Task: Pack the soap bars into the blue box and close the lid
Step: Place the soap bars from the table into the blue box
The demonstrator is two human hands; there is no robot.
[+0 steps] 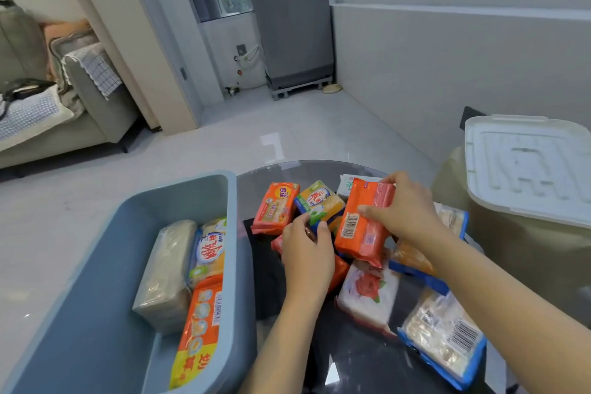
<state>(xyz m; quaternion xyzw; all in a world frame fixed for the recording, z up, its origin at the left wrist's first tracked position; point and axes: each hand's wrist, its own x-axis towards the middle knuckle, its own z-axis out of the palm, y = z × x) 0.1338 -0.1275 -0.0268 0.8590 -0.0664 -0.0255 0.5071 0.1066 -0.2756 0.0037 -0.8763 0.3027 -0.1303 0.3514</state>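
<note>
The blue box (96,265) stands open at lower left and holds three soap packs: a pale one (166,272), a blue-and-white one (209,249) and an orange one (198,329). Several more soap packs lie on the dark glass table (351,361). My right hand (403,205) grips a large orange soap pack (364,224), lifted and tilted above the pile. My left hand (307,249) closes on the yellow-and-green soap pack (319,205). A white lid (527,166) rests on a container at the right.
Other packs on the table: a small orange one (276,206), a white one with a red rose (367,291), and blue-edged ones (444,339). A beige bin (527,265) stands at the right. A sofa (48,105) is at far left, and a grey appliance (291,19) stands behind.
</note>
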